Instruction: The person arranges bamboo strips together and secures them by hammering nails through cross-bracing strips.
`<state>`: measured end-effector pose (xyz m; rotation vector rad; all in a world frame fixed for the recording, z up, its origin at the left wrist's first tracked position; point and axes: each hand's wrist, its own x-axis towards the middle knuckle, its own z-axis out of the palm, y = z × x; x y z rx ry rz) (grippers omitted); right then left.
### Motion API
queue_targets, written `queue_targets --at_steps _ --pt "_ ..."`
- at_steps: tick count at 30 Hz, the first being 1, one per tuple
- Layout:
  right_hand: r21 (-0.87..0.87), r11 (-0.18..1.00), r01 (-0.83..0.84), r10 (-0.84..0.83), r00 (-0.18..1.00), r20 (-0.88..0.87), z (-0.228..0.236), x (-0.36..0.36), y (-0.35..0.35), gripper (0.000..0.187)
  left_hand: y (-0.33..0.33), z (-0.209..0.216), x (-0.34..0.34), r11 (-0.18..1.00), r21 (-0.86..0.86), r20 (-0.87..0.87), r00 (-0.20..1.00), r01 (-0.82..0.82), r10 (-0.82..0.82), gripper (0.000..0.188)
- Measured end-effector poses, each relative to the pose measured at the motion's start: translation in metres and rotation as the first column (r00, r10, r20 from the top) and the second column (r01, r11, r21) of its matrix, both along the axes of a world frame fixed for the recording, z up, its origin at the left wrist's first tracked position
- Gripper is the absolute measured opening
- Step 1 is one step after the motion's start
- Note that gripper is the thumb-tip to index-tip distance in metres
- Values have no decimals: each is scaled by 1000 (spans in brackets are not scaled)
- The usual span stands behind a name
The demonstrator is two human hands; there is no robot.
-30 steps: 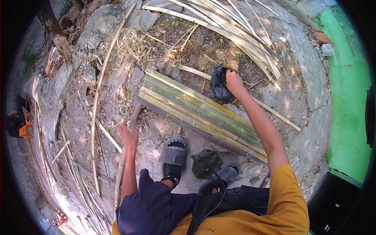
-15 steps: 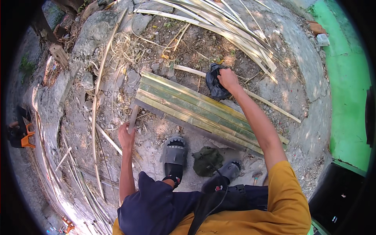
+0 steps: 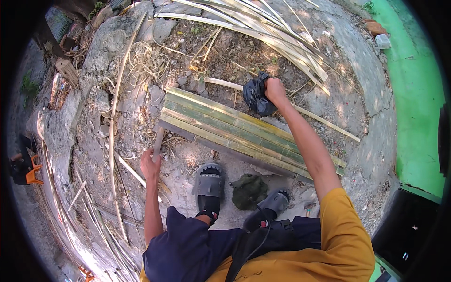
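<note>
My right hand (image 3: 276, 91) is closed on a crumpled black plastic bag (image 3: 257, 99), just beyond the far edge of a low bench-like panel of green and yellow bamboo slats (image 3: 230, 123). The slats lie side by side on a dark board, slanting down to the right. Near the panel's left end, my left hand (image 3: 151, 165) is closed around the lower end of a short, flat grey-brown piece (image 3: 159, 141). Its upper end meets the panel's near left corner; whether the two are joined I cannot tell. What the bag holds is hidden.
Long split bamboo strips (image 3: 282, 42) lie heaped at the far side, and others (image 3: 112, 141) run along the left. Curly shavings (image 3: 148, 61) litter the rough ground. A dark green cloth-like lump (image 3: 249, 191) lies between my sandals (image 3: 209, 181). A green wall (image 3: 416, 94) borders the right.
The bag has shifted slightly left in my right hand and more of it shows. My left hand keeps its grip on the flat piece.
</note>
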<state>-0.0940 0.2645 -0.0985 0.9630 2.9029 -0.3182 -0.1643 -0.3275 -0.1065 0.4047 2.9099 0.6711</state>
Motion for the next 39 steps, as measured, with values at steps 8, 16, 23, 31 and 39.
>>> queue_targets --at_steps 8,16,23,31,39 --pt "42 997 71 -69 996 -49 10 -2 -12 12 1 6 -1 1000 3 20 1000 10 -10 39" --pt "110 993 -50 50 999 1 18 6 -12 19 0 1 -4 1000 2 55 998 -9 9 40" --pt "-191 981 19 -48 987 -151 40 13 -9 21 -7 -3 -8 1000 -12 75 997 0 1 41" --pt "-551 831 -74 -250 835 -490 77 74 15 19 -17 -8 -17 993 47 56 992 110 -113 41" --pt "-842 534 80 -572 768 -289 148 200 36 13 -20 -16 -40 976 96 214 954 195 -211 39"
